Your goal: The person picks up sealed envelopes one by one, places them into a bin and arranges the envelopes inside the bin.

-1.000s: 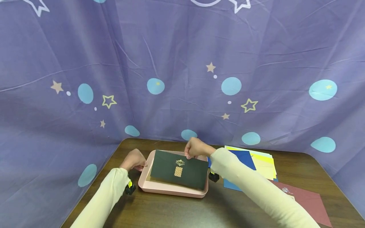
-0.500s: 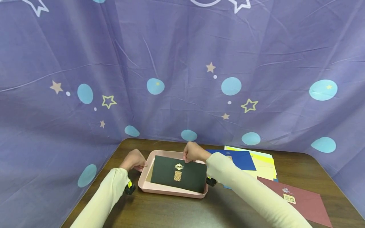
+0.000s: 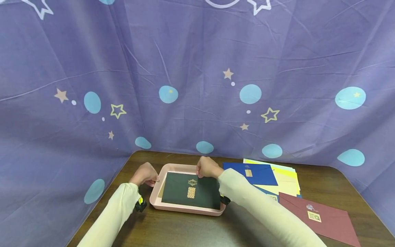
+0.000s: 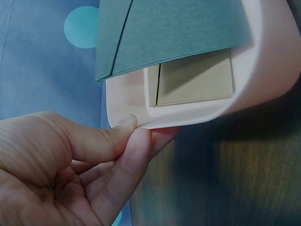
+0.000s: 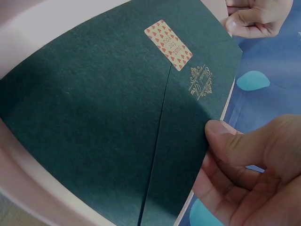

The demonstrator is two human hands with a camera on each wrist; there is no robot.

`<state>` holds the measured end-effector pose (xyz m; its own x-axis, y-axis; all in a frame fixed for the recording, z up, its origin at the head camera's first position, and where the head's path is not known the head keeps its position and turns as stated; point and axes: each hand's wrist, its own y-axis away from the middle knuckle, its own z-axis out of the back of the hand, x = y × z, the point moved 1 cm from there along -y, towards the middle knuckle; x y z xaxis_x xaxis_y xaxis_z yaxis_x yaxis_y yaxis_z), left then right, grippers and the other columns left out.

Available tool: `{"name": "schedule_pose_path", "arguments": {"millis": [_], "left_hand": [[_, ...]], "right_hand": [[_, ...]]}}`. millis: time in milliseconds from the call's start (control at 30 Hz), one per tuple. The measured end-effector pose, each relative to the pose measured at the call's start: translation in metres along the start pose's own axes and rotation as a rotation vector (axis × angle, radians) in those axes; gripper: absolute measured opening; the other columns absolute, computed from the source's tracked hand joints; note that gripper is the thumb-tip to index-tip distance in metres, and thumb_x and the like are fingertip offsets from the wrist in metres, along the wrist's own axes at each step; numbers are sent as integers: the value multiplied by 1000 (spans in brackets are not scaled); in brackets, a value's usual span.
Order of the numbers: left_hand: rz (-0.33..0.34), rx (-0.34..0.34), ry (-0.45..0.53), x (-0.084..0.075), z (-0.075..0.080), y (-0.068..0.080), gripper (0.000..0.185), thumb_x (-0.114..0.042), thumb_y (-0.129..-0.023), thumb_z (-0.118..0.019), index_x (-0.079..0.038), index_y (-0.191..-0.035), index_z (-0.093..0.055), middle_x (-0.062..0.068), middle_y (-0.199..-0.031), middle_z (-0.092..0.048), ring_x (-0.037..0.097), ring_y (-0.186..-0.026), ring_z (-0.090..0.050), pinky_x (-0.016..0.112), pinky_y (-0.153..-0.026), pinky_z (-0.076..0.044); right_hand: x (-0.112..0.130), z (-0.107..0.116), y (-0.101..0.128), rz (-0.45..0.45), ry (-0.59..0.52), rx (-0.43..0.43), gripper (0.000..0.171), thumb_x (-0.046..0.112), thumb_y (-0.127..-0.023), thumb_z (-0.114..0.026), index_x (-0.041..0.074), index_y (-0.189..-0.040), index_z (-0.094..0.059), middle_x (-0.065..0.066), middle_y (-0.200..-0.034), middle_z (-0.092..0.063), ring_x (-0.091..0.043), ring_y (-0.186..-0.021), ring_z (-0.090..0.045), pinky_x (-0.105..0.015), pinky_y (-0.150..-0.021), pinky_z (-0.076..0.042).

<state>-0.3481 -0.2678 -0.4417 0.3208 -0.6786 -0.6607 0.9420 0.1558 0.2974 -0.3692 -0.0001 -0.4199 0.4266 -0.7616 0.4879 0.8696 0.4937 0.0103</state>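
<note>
Pink tray, dark-green envelope inside

Fabric backdrop wrinkled, purple. Table brown, wood-grained. Tray smooth, rounded corners, raised rim. Dark-green envelope rectangular, matte paper, overlapping a tan envelope beneath. Left hand pinches tray rim; right hand pinches the dark-green envelope's far edge. Heart-printed oblong sticker on that envelope.

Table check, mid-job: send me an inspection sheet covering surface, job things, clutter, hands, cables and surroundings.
Surface: brown wooden table.
Job's things: dark green envelope partly covers tan envelope in pink tray.
Clutter: right of the tray, blue envelope overlaps yellow envelopes; dark red envelope lies nearer the wearer.
Hands: left hand pinches the tray's rim; right hand pinches the green envelope's far edge.
Cables: nothing seen.
Surroundings: purple curtain with stars and blue spots.
</note>
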Motion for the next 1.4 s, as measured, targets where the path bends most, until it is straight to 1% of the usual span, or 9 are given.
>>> {"name": "schedule_pose_path", "arguments": {"millis": [267, 400, 767, 933, 1033, 1133, 1200, 1267, 1400], "left_hand": [[-9, -2, 16, 2, -1, 0, 11, 13, -78, -67, 5, -72, -64, 2, -56, -52, 9, -42, -57, 22, -47, -60], [-7, 1, 28, 1, -2, -1, 10, 14, -78, -67, 6, -72, -64, 3, -56, -53, 10, -43, -57, 23, -48, -60], [-12, 5, -2, 0, -2, 3, 1, 11, -80, -68, 12, -79, -67, 7, -63, -60, 10, -45, -60, 24, -49, -61], [-11, -2, 4, 0, -1, 4, 3, 11, -80, -68, 13, -81, -67, 8, -65, -61, 11, -46, -62, 25, -51, -62], [-7, -3, -1, 0, -1, 4, 4, 10, -79, -68, 13, -82, -68, 8, -66, -61, 11, -45, -61, 24, -50, -62], [-8, 1, -10, 0, -1, 4, 3, 9, -80, -69, 12, -81, -67, 7, -65, -61, 10, -44, -61, 23, -49, -61], [-9, 1, -14, 0, -1, 4, 3, 9, -80, -69, 10, -78, -67, 7, -64, -60, 9, -44, -60, 23, -49, -61], [-15, -1, -11, 0, -1, 3, 7, 10, -80, -69, 7, -75, -65, 6, -63, -59, 9, -44, -60, 23, -49, -61], [-20, -7, 5, 1, 0, 2, 13, 11, -79, -69, 3, -70, -63, 5, -58, -57, 10, -43, -59, 23, -48, -60]], "right_hand": [[-3, -8, -6, -76, 49, 19, 15, -7, -75, -78, 8, -74, -76, 2, -67, -69, -10, -59, -51, -20, -51, -42], [-6, -13, -8, -95, 39, 21, 17, -8, -74, -78, 8, -73, -76, 1, -69, -70, -10, -60, -51, -20, -52, -43], [-6, -24, -8, -74, 39, 51, 11, -7, -77, -79, 4, -79, -78, -2, -77, -75, -7, -62, -52, -16, -54, -44], [-6, -26, -11, -80, 25, 49, 12, -8, -76, -79, 3, -80, -79, -1, -75, -75, -7, -59, -49, -15, -51, -40], [-7, -28, -11, -96, 18, 55, 17, -8, -77, -77, 6, -68, -73, 3, -62, -65, -9, -55, -44, -17, -48, -35], [-10, -30, -12, -92, 28, 55, 37, -7, -78, -72, 12, -52, -54, 6, -51, -43, -11, -50, -36, -21, -45, -28], [-11, -30, -12, -87, 25, 50, 46, -6, -79, -69, 16, -49, -43, 6, -48, -33, -12, -48, -33, -22, -44, -24], [-11, -29, -11, -78, 24, 41, 49, -5, -79, -68, 18, -48, -38, 6, -47, -29, -12, -47, -31, -23, -42, -22], [-9, -24, -8, -59, 29, 25, 48, -4, -78, -69, 18, -47, -39, 7, -46, -29, -11, -45, -31, -23, -41, -22]]}}
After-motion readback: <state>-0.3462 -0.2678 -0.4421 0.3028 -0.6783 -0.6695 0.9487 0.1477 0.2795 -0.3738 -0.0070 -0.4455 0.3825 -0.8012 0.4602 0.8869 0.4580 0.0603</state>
